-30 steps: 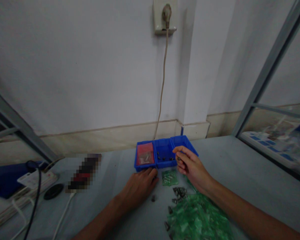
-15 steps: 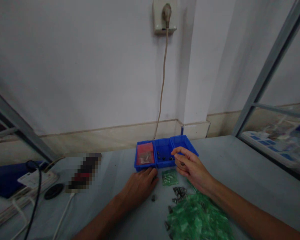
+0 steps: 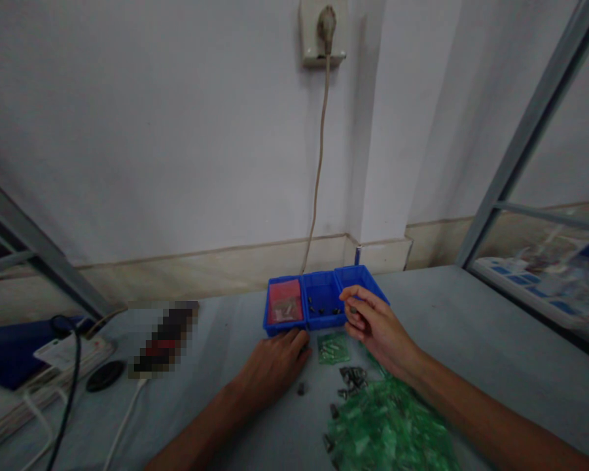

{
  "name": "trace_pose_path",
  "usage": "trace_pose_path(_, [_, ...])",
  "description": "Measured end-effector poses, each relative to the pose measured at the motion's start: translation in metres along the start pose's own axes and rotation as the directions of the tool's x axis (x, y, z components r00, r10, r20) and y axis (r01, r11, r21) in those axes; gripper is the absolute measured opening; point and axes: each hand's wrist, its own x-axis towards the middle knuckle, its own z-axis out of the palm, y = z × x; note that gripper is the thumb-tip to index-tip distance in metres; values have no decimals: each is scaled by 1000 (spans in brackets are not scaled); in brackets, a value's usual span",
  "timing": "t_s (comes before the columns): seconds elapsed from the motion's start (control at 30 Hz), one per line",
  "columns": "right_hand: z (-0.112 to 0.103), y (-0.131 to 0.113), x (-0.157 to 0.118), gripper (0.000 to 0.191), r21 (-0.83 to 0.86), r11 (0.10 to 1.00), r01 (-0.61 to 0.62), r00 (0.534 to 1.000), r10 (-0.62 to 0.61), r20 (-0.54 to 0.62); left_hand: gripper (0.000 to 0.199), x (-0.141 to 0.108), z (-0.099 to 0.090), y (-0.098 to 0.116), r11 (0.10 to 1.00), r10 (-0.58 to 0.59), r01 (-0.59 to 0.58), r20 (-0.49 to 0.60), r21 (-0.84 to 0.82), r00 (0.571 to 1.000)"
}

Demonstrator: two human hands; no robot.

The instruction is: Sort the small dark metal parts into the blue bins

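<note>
- The right hand [image 3: 383, 333] pinches a small metal part [image 3: 353, 309] at the near edge of the blue trays [image 3: 324, 322].
- The left hand [image 3: 275, 363] lies beside the left tray's near edge, its fingers curled; I cannot tell if they hold something.
- Green bags [image 3: 392, 432] lie near, below the right forearm.
- The grey table [image 3: 495, 340] extends right to a metal frame [image 3: 513, 157].
- Behind is a pale wall [image 3: 177, 131].

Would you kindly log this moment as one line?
right hand: pinching small dark metal piece | left hand: resting by left blue plastic bin | green plastic bags: heaped on grey table
</note>
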Motion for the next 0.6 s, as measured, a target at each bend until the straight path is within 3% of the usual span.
trace_pose_path(0.27, [0, -2, -2, 20, -51, 999, 3, 1000, -2, 21, 16, 0, -2, 1, 1000, 1, -1, 1, 1, 1000])
trace_pose_path(0.6, [-1, 0, -1, 18, -40, 999, -18, 1000, 18, 3, 14, 1, 2, -1, 1000, 3, -3, -16, -5, 1000])
